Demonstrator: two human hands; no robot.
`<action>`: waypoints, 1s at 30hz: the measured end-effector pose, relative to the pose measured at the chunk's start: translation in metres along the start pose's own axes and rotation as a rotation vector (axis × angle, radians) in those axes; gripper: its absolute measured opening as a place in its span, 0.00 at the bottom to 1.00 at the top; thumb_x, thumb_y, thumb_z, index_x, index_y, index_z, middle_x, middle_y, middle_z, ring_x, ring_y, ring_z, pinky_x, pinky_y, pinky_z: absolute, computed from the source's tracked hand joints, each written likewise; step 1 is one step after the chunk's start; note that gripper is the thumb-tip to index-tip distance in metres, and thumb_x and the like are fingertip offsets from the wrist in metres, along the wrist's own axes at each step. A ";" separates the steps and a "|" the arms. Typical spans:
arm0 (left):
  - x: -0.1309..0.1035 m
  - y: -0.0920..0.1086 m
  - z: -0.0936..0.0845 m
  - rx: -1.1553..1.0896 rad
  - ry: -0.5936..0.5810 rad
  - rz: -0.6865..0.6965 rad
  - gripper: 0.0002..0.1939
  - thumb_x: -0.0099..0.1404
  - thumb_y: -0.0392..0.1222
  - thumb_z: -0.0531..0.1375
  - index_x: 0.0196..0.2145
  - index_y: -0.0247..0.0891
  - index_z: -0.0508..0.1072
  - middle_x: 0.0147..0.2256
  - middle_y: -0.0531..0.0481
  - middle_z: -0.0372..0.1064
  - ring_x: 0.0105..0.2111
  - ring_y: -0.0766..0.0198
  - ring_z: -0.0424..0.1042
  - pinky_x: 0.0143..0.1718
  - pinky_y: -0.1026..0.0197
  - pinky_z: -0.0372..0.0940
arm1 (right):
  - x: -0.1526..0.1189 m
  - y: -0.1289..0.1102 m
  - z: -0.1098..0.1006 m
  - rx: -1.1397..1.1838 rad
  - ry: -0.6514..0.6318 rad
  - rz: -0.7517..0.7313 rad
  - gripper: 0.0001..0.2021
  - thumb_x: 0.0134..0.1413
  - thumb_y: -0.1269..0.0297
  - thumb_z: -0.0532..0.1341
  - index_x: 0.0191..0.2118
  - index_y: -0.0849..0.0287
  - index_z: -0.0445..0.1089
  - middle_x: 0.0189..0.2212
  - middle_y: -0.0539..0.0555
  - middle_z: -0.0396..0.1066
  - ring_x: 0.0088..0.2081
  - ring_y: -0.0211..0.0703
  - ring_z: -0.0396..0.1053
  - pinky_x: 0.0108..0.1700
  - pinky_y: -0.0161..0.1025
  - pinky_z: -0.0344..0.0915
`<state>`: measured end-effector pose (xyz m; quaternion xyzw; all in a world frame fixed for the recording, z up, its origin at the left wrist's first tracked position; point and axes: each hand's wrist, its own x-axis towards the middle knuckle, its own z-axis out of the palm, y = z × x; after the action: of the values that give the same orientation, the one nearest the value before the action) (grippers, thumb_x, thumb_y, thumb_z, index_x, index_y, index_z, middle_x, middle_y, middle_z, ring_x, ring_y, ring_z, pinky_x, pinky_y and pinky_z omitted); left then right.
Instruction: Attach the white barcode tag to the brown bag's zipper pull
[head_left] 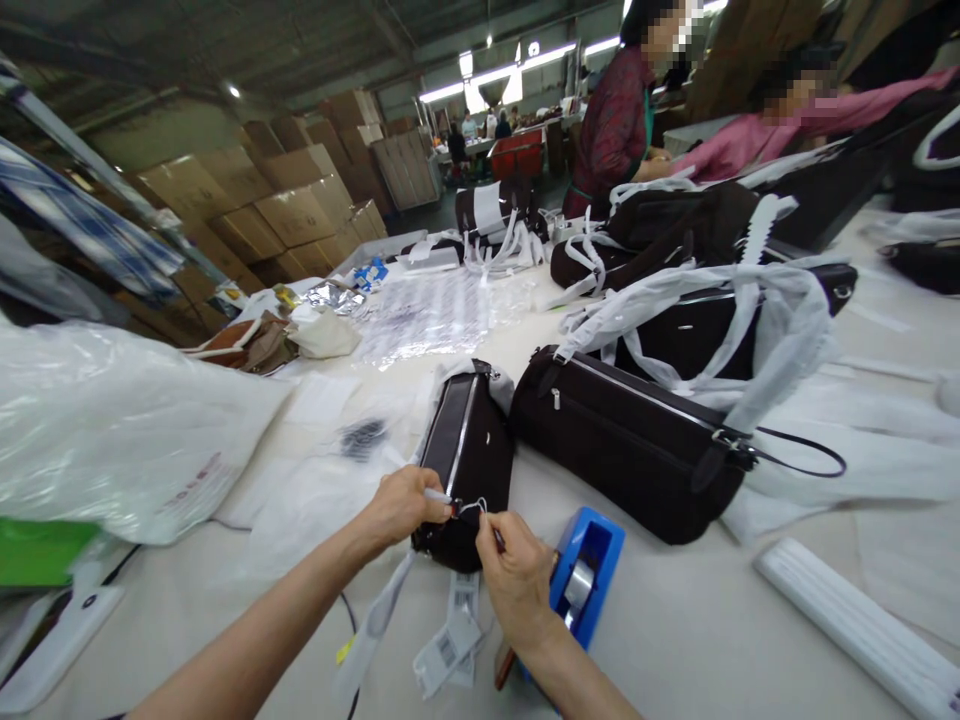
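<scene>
Forearms nearest the lens. Left hand pinched shut on thin loop string, at zipper end of small dark bag. Right hand closed on same string, just right of left. Bag upright between both hands, just beyond the knuckles. Paper hang tags dangling below left wrist, not yet tied on, by the look. Blue tape dispenser touching right hand's outer side. Larger dark bag beyond right hand; plastic sack well left of left hand.

Risks, judged: string slipping from the pinch; bag tipping if pulled; right wrist catching the dispenser's cutter.
</scene>
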<state>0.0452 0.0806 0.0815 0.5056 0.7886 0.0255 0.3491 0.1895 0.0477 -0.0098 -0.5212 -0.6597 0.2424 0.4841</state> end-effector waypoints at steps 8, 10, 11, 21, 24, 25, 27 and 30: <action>0.000 -0.002 -0.001 -0.006 0.008 0.044 0.08 0.42 0.45 0.59 0.20 0.37 0.69 0.17 0.55 0.63 0.23 0.62 0.63 0.22 0.63 0.55 | -0.003 -0.002 0.005 -0.030 0.008 -0.010 0.14 0.55 0.68 0.51 0.21 0.60 0.66 0.17 0.48 0.64 0.19 0.32 0.61 0.23 0.33 0.51; 0.000 -0.003 0.000 0.004 0.013 0.052 0.08 0.42 0.45 0.59 0.20 0.37 0.69 0.17 0.54 0.64 0.24 0.62 0.64 0.23 0.63 0.55 | -0.004 -0.003 0.007 -0.028 0.011 -0.005 0.14 0.55 0.69 0.51 0.21 0.60 0.65 0.17 0.48 0.64 0.19 0.33 0.61 0.23 0.33 0.51; 0.000 -0.003 0.000 0.013 0.015 0.056 0.08 0.43 0.45 0.58 0.21 0.37 0.69 0.17 0.54 0.64 0.24 0.61 0.64 0.23 0.63 0.55 | -0.004 -0.004 0.008 -0.022 0.008 -0.005 0.14 0.55 0.69 0.51 0.21 0.60 0.65 0.17 0.48 0.64 0.19 0.33 0.61 0.23 0.33 0.51; -0.009 0.007 -0.008 0.204 -0.005 0.187 0.05 0.46 0.41 0.57 0.22 0.37 0.69 0.18 0.54 0.64 0.23 0.62 0.64 0.25 0.62 0.53 | -0.002 -0.004 0.006 0.089 -0.224 -0.077 0.13 0.58 0.68 0.49 0.27 0.60 0.68 0.21 0.50 0.66 0.24 0.35 0.64 0.27 0.32 0.56; -0.011 0.005 -0.009 0.283 0.007 0.289 0.07 0.43 0.33 0.55 0.24 0.38 0.70 0.24 0.53 0.67 0.28 0.61 0.65 0.29 0.61 0.55 | 0.002 -0.003 0.006 0.040 -0.243 -0.132 0.14 0.59 0.65 0.49 0.29 0.60 0.68 0.22 0.51 0.67 0.25 0.36 0.65 0.27 0.32 0.56; -0.011 0.002 -0.009 0.308 0.021 0.323 0.10 0.43 0.31 0.53 0.25 0.38 0.70 0.26 0.52 0.68 0.30 0.60 0.66 0.31 0.60 0.55 | 0.002 -0.004 0.007 0.012 -0.238 -0.151 0.14 0.59 0.64 0.48 0.29 0.60 0.68 0.22 0.51 0.67 0.25 0.36 0.66 0.27 0.32 0.56; -0.011 -0.003 -0.006 0.351 0.071 0.376 0.14 0.43 0.28 0.50 0.27 0.38 0.70 0.29 0.50 0.69 0.33 0.59 0.66 0.36 0.57 0.55 | 0.003 -0.005 0.009 -0.062 -0.218 -0.195 0.14 0.60 0.64 0.48 0.29 0.60 0.67 0.22 0.51 0.67 0.24 0.36 0.66 0.26 0.33 0.55; -0.012 -0.008 0.000 0.390 0.150 0.425 0.16 0.44 0.26 0.48 0.29 0.37 0.69 0.31 0.48 0.68 0.36 0.57 0.65 0.40 0.54 0.55 | 0.004 -0.008 0.014 -0.202 -0.162 -0.275 0.13 0.59 0.66 0.47 0.27 0.60 0.65 0.20 0.50 0.65 0.22 0.38 0.64 0.24 0.35 0.53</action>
<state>0.0420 0.0668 0.0842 0.7137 0.6786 -0.0167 0.1728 0.1736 0.0508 -0.0076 -0.4508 -0.7826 0.1479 0.4031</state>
